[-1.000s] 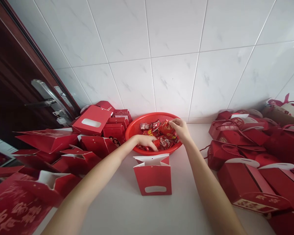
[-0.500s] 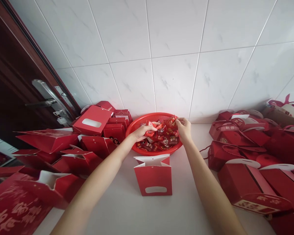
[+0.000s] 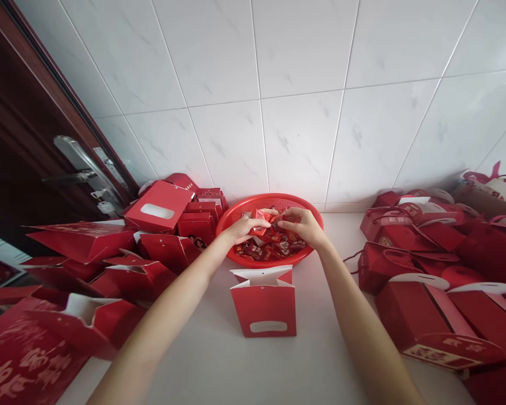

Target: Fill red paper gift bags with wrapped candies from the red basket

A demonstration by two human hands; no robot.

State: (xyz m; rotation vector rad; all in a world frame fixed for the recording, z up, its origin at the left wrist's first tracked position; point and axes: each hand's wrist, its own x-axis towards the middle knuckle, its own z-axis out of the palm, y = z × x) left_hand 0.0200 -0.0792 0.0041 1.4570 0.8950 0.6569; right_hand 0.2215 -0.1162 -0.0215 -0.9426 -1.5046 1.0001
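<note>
A bright red wrapped sweet (image 3: 259,229) is held over the basket, lifted clear of most of the pile, so picking up looks done for this piece; many loose sweets (image 3: 274,250) remain below it. The carton in front stands open, though its depth is hidden, so I cannot tell whether it holds anything. The held wrapper is shiny and creased, with pale highlights; those beneath are mostly darker red with light print.

The left hand (image 3: 241,229) pinches the bright sweet between thumb and fingers. The right hand (image 3: 306,226) has its fingertips drawn together just beside it; whether they grip a wrapper I cannot tell.

Around the sweets is the red perforated plastic basket (image 3: 223,224). Nearer stands the upright red paper carton (image 3: 263,309), white inside, on the pale tabletop (image 3: 219,365). More red gift boxes crowd the left (image 3: 158,197) and right (image 3: 421,312).
</note>
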